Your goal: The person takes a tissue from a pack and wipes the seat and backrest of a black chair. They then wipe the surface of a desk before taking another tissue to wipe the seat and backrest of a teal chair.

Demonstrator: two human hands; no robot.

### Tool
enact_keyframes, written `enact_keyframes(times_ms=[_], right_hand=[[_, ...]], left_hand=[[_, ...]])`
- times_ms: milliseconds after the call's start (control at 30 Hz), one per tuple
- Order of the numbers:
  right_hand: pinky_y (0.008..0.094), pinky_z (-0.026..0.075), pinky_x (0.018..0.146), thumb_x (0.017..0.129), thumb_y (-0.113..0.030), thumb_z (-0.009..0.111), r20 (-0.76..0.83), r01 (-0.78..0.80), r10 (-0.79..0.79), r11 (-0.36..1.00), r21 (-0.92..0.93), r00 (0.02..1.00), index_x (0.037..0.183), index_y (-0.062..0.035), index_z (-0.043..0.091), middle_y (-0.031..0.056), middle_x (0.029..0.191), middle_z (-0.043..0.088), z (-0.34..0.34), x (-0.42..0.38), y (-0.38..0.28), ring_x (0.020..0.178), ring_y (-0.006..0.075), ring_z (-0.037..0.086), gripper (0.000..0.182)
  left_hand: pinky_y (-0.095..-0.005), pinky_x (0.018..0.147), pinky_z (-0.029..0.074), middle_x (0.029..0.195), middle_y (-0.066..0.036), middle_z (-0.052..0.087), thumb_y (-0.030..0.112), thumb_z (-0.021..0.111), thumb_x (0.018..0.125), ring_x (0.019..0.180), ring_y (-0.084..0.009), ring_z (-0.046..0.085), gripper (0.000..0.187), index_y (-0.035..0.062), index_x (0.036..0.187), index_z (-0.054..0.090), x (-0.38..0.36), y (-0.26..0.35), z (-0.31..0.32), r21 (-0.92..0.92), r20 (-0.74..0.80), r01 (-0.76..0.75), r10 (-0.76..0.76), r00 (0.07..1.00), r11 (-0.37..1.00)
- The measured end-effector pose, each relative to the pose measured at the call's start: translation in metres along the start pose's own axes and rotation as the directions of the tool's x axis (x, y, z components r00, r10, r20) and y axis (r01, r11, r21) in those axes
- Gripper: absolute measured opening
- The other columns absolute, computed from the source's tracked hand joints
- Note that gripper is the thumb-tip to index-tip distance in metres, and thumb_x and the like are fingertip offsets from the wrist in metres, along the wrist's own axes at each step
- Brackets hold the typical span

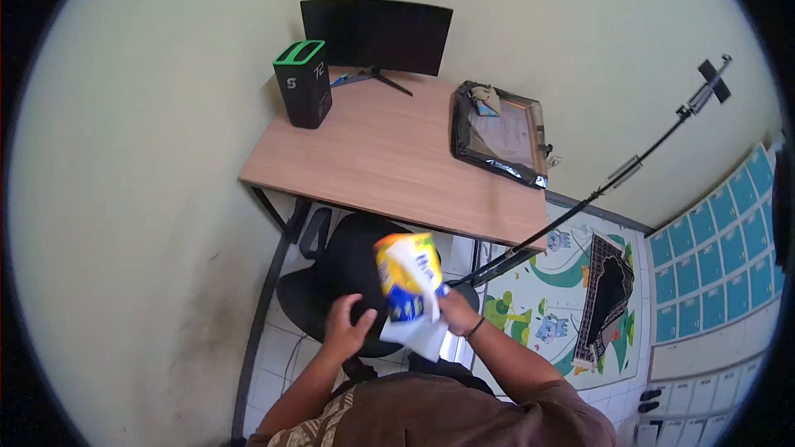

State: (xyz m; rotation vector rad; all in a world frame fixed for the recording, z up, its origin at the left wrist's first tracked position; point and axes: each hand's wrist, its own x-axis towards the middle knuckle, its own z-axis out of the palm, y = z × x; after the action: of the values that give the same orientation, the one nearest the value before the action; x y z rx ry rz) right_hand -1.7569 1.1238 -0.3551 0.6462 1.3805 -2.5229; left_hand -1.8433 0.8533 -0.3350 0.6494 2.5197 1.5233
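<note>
A yellow and blue packet (402, 269) with a white sheet (421, 333) hanging from it is in my right hand (458, 312), whose fingers are closed on its right side. To the left of the packet, my left hand (349, 329) holds nothing, its thumb and fingers apart. Both hands are above a black office chair (339, 273), in front of the wooden desk (373, 161).
On the desk are a black monitor (377, 36), a black box with a green top (305, 87) and a framed item in dark wrapping (501, 136). A pole stand (596, 193) slants across the right. Beyond lie a patterned mat (551, 302), a dark rug (604, 298) and teal lockers (716, 252).
</note>
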Motion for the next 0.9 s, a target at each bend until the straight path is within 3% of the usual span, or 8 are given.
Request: enact_keyframes(times_ms=[100,167,233,367,433,600,767,900], right_hand=[[0.0424,0.057,0.079,0.098,-0.035,0.06,-0.368,-0.031,0.048,0.998,0.053,0.928,0.115,-0.0033,0.062,0.0119,0.102,0.069,-0.065,0.04,-0.04,0.089,0.0258,0.069,0.036],[0.0454,0.057,0.08,0.099,-0.037,0.057,-0.478,0.098,0.033,0.964,0.246,0.878,0.115,-0.0045,0.062,0.0141,0.103,0.069,-0.101,0.074,-0.067,0.09,0.0289,0.069,0.037],[0.0475,0.057,0.079,0.098,-0.038,0.058,-0.44,0.214,0.013,0.861,0.462,0.898,0.117,-0.0052,0.061,0.0142,0.104,0.068,-0.159,0.123,-0.077,0.089,0.0305,0.069,0.038],[0.0482,0.058,0.078,0.094,-0.037,0.065,-0.569,0.23,-0.001,0.915,0.332,0.823,0.113,-0.0032,0.06,0.0137,0.104,0.067,-0.228,0.173,-0.099,0.092,0.0298,0.068,0.039],[0.0506,0.058,0.074,0.096,-0.034,0.061,-0.648,0.122,0.115,0.943,0.309,0.753,0.11,-0.0104,0.061,0.0107,0.102,0.068,-0.234,0.175,-0.101,0.093,0.0284,0.069,0.028],[0.0434,0.057,0.066,0.092,-0.016,0.059,-0.491,0.19,0.036,0.895,0.403,0.87,0.099,-0.0098,0.054,0.0064,0.086,0.058,-0.174,0.132,-0.052,0.076,0.0229,0.064,0.011],[0.0377,0.053,0.06,0.085,0.006,0.057,-0.243,-0.313,0.297,0.949,-0.028,0.923,0.12,-0.0103,0.055,0.0058,0.096,0.063,-0.155,0.091,0.033,0.081,0.0233,0.066,0.039],[0.0342,0.054,0.07,0.093,-0.008,0.048,-0.003,-0.212,0.215,0.959,-0.186,0.977,0.11,-0.0019,0.064,0.0128,0.103,0.067,-0.145,0.092,0.099,0.085,0.0187,0.066,0.024]], left_hand=[[-0.0552,0.103,0.035,0.132,-0.02,0.051,0.041,0.079,0.076,0.124,-0.0418,0.046,0.061,0.0074,0.122,0.056,-0.011,-0.018,-0.005,0.436,-0.26,0.155,-0.041,0.965,0.887],[-0.0593,0.105,0.03,0.138,-0.023,0.045,0.039,0.079,0.076,0.129,-0.0438,0.04,0.07,0.0094,0.132,0.049,-0.024,-0.028,-0.003,0.497,-0.354,0.317,-0.145,0.924,0.808],[-0.0569,0.108,0.029,0.141,-0.027,0.041,0.035,0.078,0.077,0.133,-0.045,0.037,0.079,0.0063,0.139,0.04,-0.039,-0.044,0.005,0.438,-0.623,0.635,-0.295,0.725,0.636],[-0.0506,0.109,0.033,0.139,-0.028,0.045,0.031,0.076,0.08,0.13,-0.0451,0.043,0.081,-0.0001,0.141,0.033,-0.059,-0.105,0.014,0.378,-0.654,0.593,-0.249,0.715,0.711],[-0.0445,0.103,0.042,0.129,-0.03,0.055,0.029,0.073,0.084,0.122,-0.0443,0.053,0.074,-0.0063,0.137,0.037,-0.049,-0.116,0.01,-0.181,-0.613,0.596,-0.564,0.553,0.782],[-0.0452,0.098,0.047,0.121,-0.029,0.062,0.03,0.071,0.086,0.115,-0.0427,0.06,0.067,-0.0033,0.138,0.043,-0.018,-0.073,-0.018,0.132,-0.581,0.796,-0.604,0.545,0.59],[-0.0477,0.096,0.048,0.124,-0.027,0.062,0.035,0.069,0.087,0.114,-0.0433,0.06,0.069,0.0041,0.143,0.042,-0.015,-0.117,-0.042,0.256,-0.594,0.781,-0.545,0.592,0.569],[-0.0449,0.095,0.049,0.123,-0.025,0.063,0.043,0.067,0.09,0.114,-0.0398,0.062,0.067,0.005,0.142,0.046,0.019,-0.096,-0.056,0.292,-0.614,0.787,-0.524,0.59,0.543]])
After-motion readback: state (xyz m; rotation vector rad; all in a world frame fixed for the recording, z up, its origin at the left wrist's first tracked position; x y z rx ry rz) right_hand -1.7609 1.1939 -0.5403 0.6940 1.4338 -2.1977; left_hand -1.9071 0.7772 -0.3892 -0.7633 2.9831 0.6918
